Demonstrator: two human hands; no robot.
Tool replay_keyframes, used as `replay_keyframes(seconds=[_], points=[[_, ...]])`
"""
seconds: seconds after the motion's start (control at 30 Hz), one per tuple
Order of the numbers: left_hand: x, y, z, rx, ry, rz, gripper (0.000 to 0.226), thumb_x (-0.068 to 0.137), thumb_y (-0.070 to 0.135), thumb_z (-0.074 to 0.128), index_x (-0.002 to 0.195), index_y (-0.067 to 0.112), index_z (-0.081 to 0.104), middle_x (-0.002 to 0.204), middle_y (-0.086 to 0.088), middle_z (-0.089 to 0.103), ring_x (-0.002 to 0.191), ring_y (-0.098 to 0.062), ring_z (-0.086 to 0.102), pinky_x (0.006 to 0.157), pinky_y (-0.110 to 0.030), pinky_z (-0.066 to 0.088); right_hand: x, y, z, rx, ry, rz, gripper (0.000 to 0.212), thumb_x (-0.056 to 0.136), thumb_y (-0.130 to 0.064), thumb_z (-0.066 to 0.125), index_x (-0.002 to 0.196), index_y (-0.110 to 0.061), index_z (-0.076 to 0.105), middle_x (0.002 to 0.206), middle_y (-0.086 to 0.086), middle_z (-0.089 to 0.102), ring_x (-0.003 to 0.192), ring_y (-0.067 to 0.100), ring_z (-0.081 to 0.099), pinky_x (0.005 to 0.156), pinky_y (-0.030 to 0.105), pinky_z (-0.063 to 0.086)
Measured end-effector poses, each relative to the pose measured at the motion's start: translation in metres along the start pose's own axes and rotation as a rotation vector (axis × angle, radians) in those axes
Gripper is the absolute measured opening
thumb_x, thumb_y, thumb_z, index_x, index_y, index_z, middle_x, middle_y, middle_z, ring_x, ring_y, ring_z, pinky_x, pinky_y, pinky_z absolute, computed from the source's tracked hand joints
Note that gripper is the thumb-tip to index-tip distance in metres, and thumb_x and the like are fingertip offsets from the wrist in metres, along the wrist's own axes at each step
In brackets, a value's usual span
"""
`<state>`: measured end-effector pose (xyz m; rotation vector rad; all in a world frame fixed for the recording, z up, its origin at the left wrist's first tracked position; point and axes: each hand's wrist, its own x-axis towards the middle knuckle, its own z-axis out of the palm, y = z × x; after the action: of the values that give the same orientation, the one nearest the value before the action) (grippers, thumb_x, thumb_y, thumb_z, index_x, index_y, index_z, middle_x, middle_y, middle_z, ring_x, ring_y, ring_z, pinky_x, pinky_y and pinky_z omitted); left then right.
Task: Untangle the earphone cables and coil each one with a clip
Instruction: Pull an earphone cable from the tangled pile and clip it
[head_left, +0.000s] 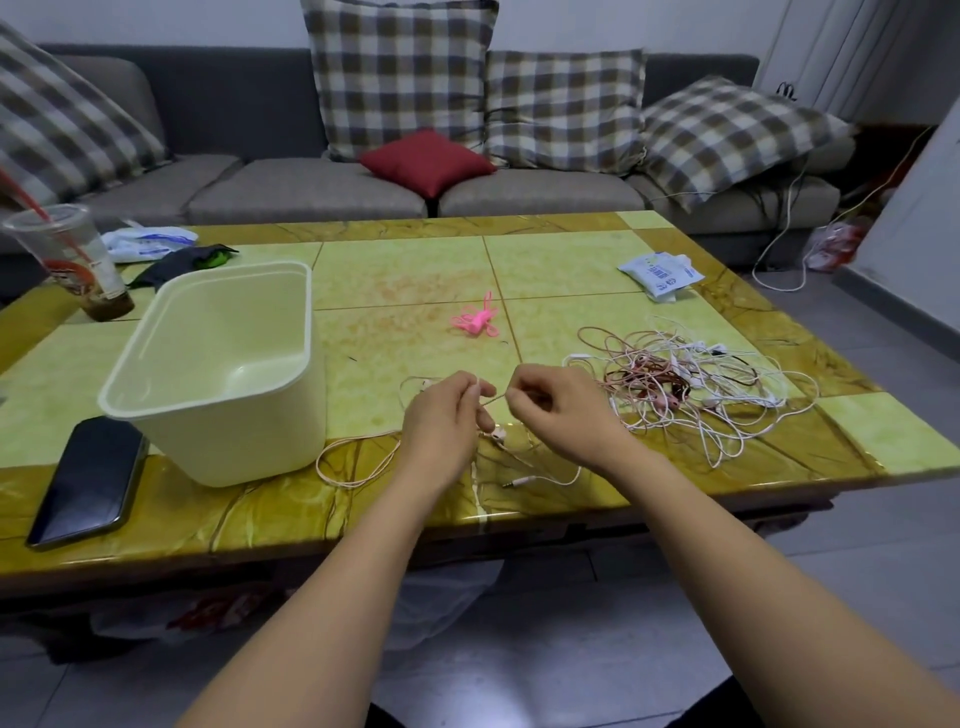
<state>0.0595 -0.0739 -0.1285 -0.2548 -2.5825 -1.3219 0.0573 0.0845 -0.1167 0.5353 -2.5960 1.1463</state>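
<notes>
Green table (571, 260): it carries everything, and we see no coiled, clipped earphone anywhere on it.
tub (218, 364): cream plastic with nothing inside. We take it for the place where finished coils go, so we judge none finished.
tangle (685, 384): white and pink cords lie knotted together, well to the right of the tub. Most of the work is left here, we think.
cable (353, 462): one pale cable lies apart from the tangle, looping just right of the tub towards our hands. It is freed, we judge, but not yet coiled.
left hand (441, 421): it is right of the tub, with fingers curled and pinching the cable.
right hand (556, 410): it is between the tub and the tangle, thumb and forefinger pinching the same cable. A short stretch runs taut between our hands.
clips (475, 319): a small pink heap lies right of the tub, beyond our hands. Neither hand touches the clips.
plug (511, 483): it lies right of the tub, near the table's front edge. We cannot tell whether it belongs to the held cable.
</notes>
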Motion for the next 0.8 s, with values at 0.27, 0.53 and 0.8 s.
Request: replay_keyframes(seconds=[0.27, 0.53, 0.8], points=[[-0.002, 0.032, -0.002, -0.909, -0.221, -0.301, 0.035, 0.105, 0.029, 0.037, 0.084, 0.008, 0.057, 0.051, 0.008, 0.029, 0.045, -0.007, 0.023, 0.045, -0.018, 0.022, 0.002, 0.009, 0.003, 0.248, 0.088, 0.113, 0.03, 0.099, -0.023, 0.055, 0.07, -0.016, 0.058, 0.054, -0.01, 0.038, 0.051, 0.004, 0.033, 0.052, 0.02, 0.026], [0.003, 0.021, -0.008, -0.762, 0.16, -0.22, 0.033, 0.104, 0.022, 0.041, 0.091, 0.006, 0.067, 0.094, 0.0, 0.075, 0.102, -0.004, 0.066, 0.095, -0.025, 0.044, -0.003, 0.003, 0.014, 0.086, -0.372, 0.131, 0.02, 0.1, -0.028, 0.052, 0.087, -0.022, 0.066, 0.069, 0.0, 0.055, 0.062, 0.011, 0.045, 0.061, 0.031, 0.037], [-0.004, 0.018, -0.001, 0.149, -0.01, 0.032, 0.038, 0.102, 0.028, 0.043, 0.07, 0.02, 0.061, 0.055, 0.011, 0.055, 0.051, -0.003, 0.052, 0.062, -0.026, 0.035, 0.006, -0.008, -0.009, 0.135, -0.031, 0.136, 0.027, 0.088, -0.01, 0.056, 0.06, -0.014, 0.054, 0.052, -0.011, 0.042, 0.053, 0.003, 0.033, 0.055, 0.024, 0.029]])
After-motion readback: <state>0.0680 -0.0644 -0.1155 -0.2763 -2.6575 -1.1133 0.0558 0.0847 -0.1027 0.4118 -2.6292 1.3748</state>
